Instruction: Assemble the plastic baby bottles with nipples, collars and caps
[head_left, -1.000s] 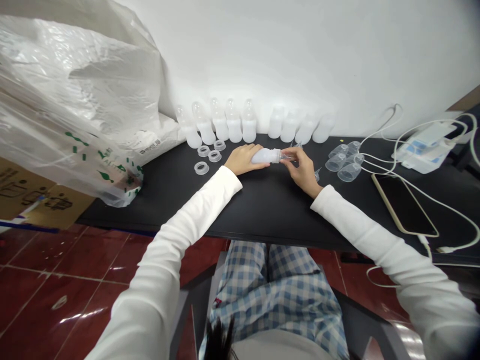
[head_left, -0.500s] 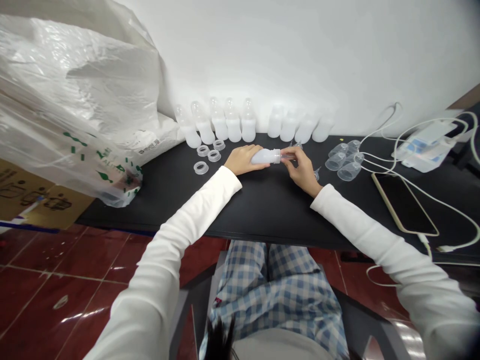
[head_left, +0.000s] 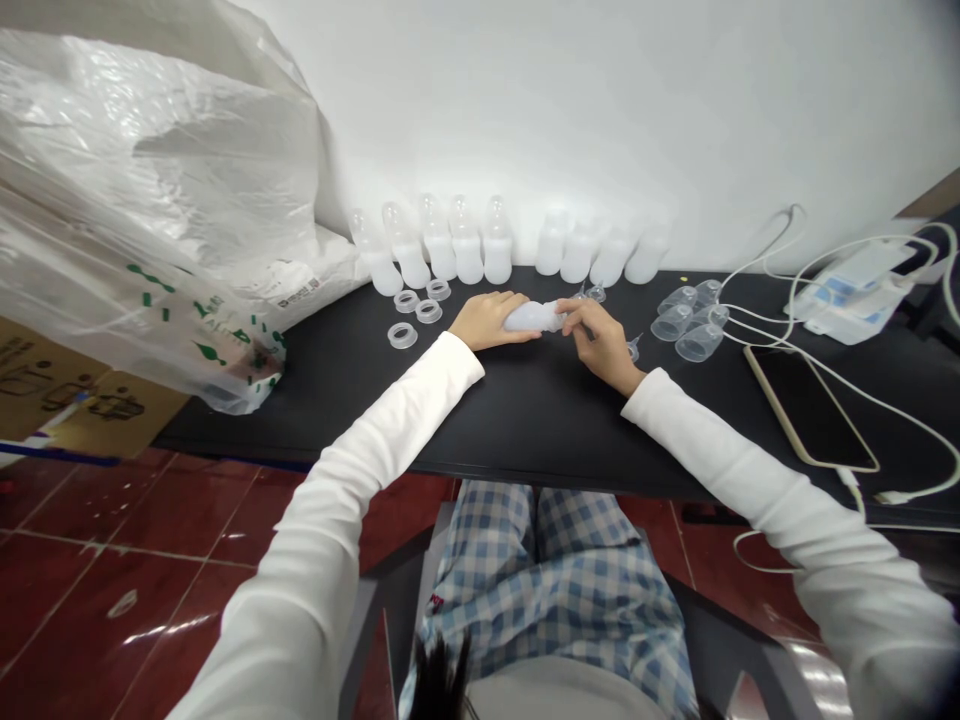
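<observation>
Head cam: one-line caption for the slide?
Left hand grips a frosted bottle; right hand is at its neck.

Big white wall (head_left: pixel 600 100) at back, black table (head_left: pixel 360 420) up against it. Red tile floor (head_left: pixel 135 560) is shiny w/ light spots. Brown cardboard (head_left: pixel 67 415) by table, dark chair (head_left: pixel 720 650) at front.

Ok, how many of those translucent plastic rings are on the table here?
4. All lie on the black table, left of the left hand: one ring farthest back, one ring and one ring in the middle, and one ring nearest the person.
</observation>
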